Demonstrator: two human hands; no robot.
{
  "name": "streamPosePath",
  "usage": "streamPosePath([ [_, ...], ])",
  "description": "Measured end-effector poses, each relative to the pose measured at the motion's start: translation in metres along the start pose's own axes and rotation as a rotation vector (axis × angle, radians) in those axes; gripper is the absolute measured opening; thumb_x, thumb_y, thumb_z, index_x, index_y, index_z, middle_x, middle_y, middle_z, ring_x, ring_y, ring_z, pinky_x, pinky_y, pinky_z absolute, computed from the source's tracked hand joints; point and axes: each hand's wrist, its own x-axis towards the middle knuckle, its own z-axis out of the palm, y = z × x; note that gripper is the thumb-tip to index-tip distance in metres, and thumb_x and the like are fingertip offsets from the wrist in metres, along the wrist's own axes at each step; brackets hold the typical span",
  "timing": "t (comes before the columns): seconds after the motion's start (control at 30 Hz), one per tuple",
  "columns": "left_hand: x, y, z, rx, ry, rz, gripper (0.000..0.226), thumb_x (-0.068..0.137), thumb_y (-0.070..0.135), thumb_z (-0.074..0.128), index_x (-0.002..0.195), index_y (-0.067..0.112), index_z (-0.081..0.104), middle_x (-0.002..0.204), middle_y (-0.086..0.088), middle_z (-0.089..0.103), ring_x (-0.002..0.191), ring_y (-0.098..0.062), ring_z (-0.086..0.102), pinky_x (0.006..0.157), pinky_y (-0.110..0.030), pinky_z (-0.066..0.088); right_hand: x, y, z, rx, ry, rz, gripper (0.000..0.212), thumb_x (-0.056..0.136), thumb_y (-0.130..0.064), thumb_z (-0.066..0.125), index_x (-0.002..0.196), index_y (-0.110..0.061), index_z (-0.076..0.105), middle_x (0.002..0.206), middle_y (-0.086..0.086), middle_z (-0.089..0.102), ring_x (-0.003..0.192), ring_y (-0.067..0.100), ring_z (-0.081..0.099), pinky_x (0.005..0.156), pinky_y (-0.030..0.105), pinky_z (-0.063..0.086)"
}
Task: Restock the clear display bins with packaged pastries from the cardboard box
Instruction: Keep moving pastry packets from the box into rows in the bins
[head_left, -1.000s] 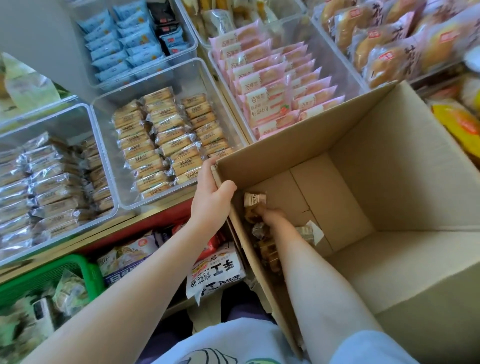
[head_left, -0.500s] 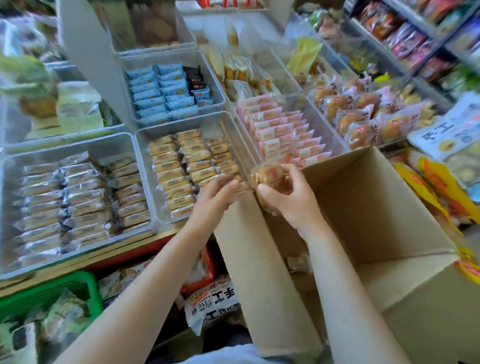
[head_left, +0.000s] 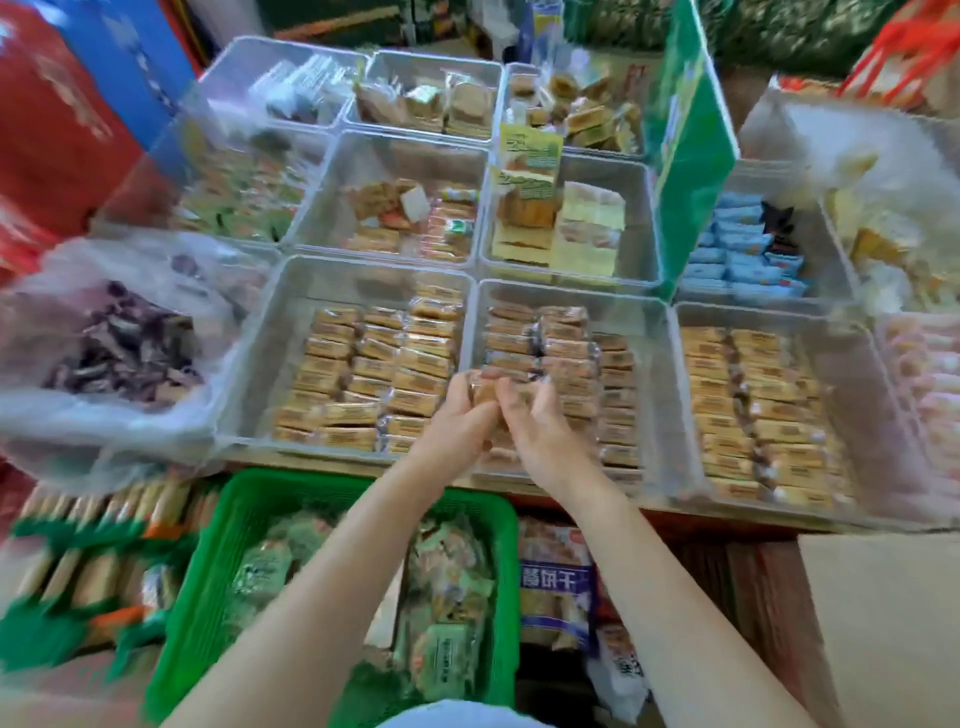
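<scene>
Both my hands are together over the near left corner of a clear display bin (head_left: 657, 364) that holds rows of brown packaged pastries. My left hand (head_left: 457, 423) and my right hand (head_left: 540, 426) grip a small bunch of wrapped pastries (head_left: 485, 389) between them, just above the rows in that bin. The view is blurred, so the number of packs in my hands is unclear. Only a corner of the cardboard box (head_left: 883, 623) shows, at the lower right below the shelf edge.
Clear bins of wrapped pastries flank the middle one, a left bin (head_left: 260, 364) and a right bin (head_left: 852, 374), with more bins behind. A green basket (head_left: 208, 571) of green packs sits below the shelf. A plastic bag (head_left: 104, 338) of dark sweets lies at the left.
My right hand lifted pastries out of the cardboard box, and both hands carried them left to the middle bin. My left hand let go of the box flap and joined the right.
</scene>
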Motion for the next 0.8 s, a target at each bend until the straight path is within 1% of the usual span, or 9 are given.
streamPosePath([
  [0.07,0.007,-0.014,-0.056,0.080,0.062,0.011,0.039,0.080,0.024,0.066,0.117,0.018,0.058,0.110,-0.017,0.070,0.097,-0.031,0.068,0.090,-0.047,0.056,0.021,-0.009,0.034,-0.029,-0.110,0.025,0.081,0.087,-0.082,0.029,0.144,-0.024,0.030,0.146,-0.006,0.042,0.127,0.012,0.042,0.105,0.033,0.032],
  [0.17,0.018,-0.029,-0.126,0.174,0.262,0.062,0.038,0.077,0.001,0.066,0.104,0.028,0.066,0.102,-0.007,0.071,0.082,-0.022,0.064,0.067,-0.030,0.051,0.047,-0.010,0.067,-0.244,-0.036,-0.039,0.057,0.101,-0.060,0.038,0.144,-0.023,0.037,0.144,0.000,0.042,0.122,0.015,0.041,0.098,0.030,0.033],
  [0.3,0.051,-0.048,-0.183,0.324,0.441,0.062,0.046,0.074,-0.001,0.066,0.102,0.034,0.067,0.092,0.007,0.071,0.084,-0.019,0.067,0.079,-0.037,0.056,0.072,0.009,0.091,-0.844,0.132,-0.198,0.059,0.102,-0.045,0.045,0.152,-0.018,0.031,0.157,0.003,0.031,0.148,0.022,0.022,0.121,0.044,0.020],
  [0.37,0.067,-0.055,-0.194,0.411,0.430,0.032,0.048,0.072,0.004,0.072,0.102,0.040,0.064,0.090,0.014,0.071,0.090,-0.015,0.066,0.095,-0.042,0.052,0.080,0.030,0.099,-0.979,0.110,-0.183,0.060,0.103,-0.044,0.038,0.156,-0.018,0.027,0.165,0.003,0.019,0.154,0.021,0.002,0.124,0.049,0.010],
  [0.43,0.081,-0.064,-0.197,0.536,0.375,-0.014,0.045,0.076,0.005,0.069,0.101,0.042,0.061,0.101,0.008,0.070,0.100,-0.021,0.061,0.103,-0.044,0.044,0.082,0.044,0.103,-1.018,0.118,-0.189,0.059,0.104,-0.043,0.029,0.158,-0.020,0.024,0.168,0.001,0.012,0.154,0.019,-0.012,0.125,0.050,0.005],
  [0.53,0.093,-0.076,-0.198,0.522,0.205,-0.099,0.037,0.084,0.001,0.057,0.103,0.033,0.060,0.102,-0.005,0.067,0.087,-0.024,0.061,0.078,-0.038,0.054,0.084,0.050,0.105,-1.015,0.148,-0.220,0.058,0.103,-0.040,0.028,0.158,-0.019,0.027,0.168,0.001,0.014,0.154,0.019,-0.012,0.125,0.049,0.005],
  [0.6,0.095,-0.078,-0.197,0.471,0.120,-0.113,0.018,0.091,0.012,0.058,0.105,0.023,0.058,0.095,-0.006,0.064,0.078,-0.021,0.058,0.065,-0.033,0.049,0.085,0.051,0.106,-1.018,0.156,-0.230,0.058,0.103,-0.039,0.028,0.157,-0.019,0.029,0.167,0.002,0.015,0.155,0.019,-0.011,0.125,0.048,0.006],
  [0.7,0.096,-0.080,-0.196,0.460,0.083,-0.074,0.019,0.093,0.036,0.065,0.102,0.022,0.057,0.094,-0.001,0.064,0.081,-0.019,0.060,0.065,-0.031,0.046,0.086,0.051,0.106,-1.032,0.156,-0.222,0.058,0.103,-0.038,0.027,0.157,-0.019,0.028,0.167,0.002,0.015,0.155,0.019,-0.011,0.125,0.048,0.008],
  [0.8,0.099,-0.088,-0.186,0.596,0.116,-0.041,0.031,0.097,0.044,0.061,0.122,0.025,0.061,0.121,-0.003,0.063,0.116,-0.026,0.056,0.085,-0.038,0.049,0.085,0.052,0.106,-1.041,0.145,-0.216,0.058,0.103,-0.038,0.027,0.157,-0.019,0.027,0.168,0.002,0.013,0.154,0.019,-0.013,0.125,0.048,0.007],
])
